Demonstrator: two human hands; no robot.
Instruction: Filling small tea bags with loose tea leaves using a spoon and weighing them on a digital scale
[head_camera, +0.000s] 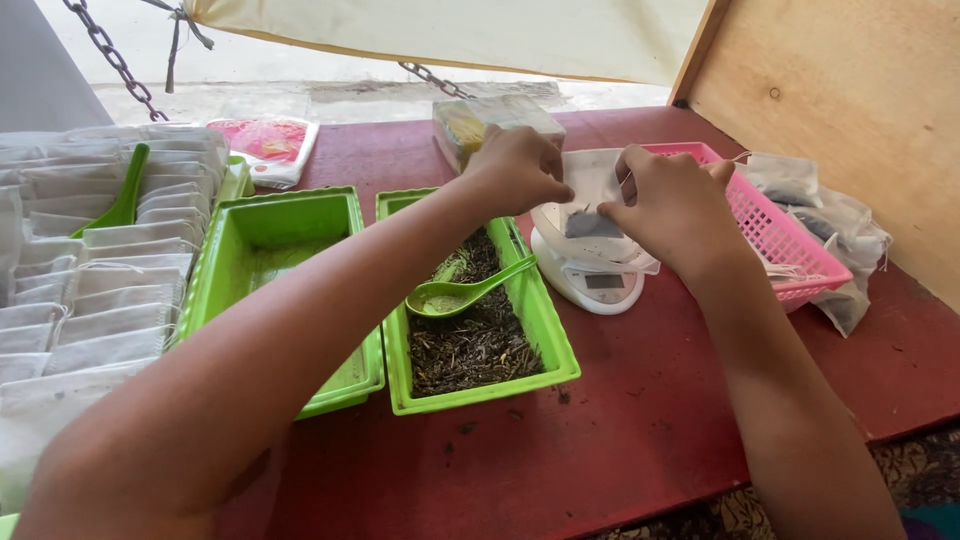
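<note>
Both hands are working over the white kitchen scale (590, 275) at the back of the red table (620, 420). The left hand (515, 170) and the right hand (672, 205) are each pinching an upper corner of a small white filter bag (592, 190), fingers closed on its top edge, holding it just above the scale's platform. A dark clump of dried leaf is showing through the lower part of the bag.

Judgement on handling: the bag is looking very light, thin and limp, likely to sag or spill if tipped, and liable to tear under a hard pull. The top edge, above the fill, is appearing the sound place to grip.

A green tray (545, 340) of dark dried leaves is lying just left of the scale, with a green spoon (462, 293) resting in it. A pink basket (790, 245) is standing to the right, and stacked empty bags (90, 290) are lying far left.
</note>
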